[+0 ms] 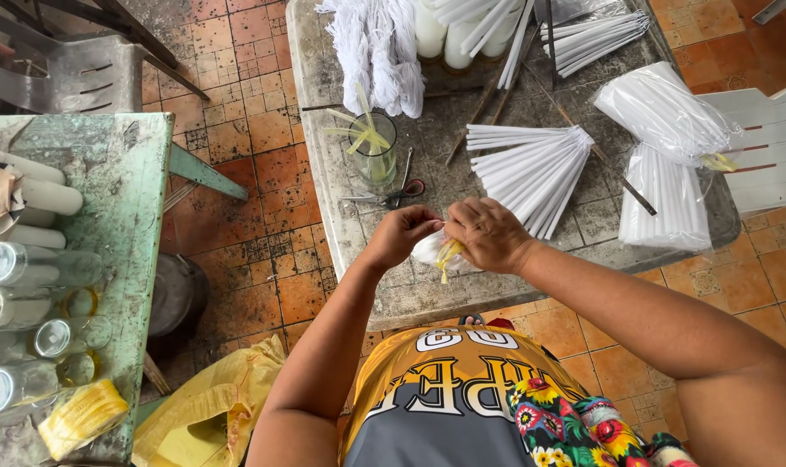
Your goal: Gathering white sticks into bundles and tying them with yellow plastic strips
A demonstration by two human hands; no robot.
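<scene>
My left hand [399,235] and my right hand [490,233] meet over the near edge of a worn grey table [341,216]. Between them they pinch the end of a clear plastic bag of white candles [428,250], with a yellow tie strip [445,257] hanging from it. Most of the bag is hidden by my fingers. Just beyond my hands lies a fan of loose white candles [531,169]. Scissors with red handles [393,192] lie next to a glass holding yellow strips [374,149].
Two tied bags of white candles [665,147] lie at the table's right. White wick hanks [377,52] and more candles sit at the back. A green table [125,190] at left carries glass jars [29,294] and thick candles. A yellow bag [207,415] lies on the tiled floor.
</scene>
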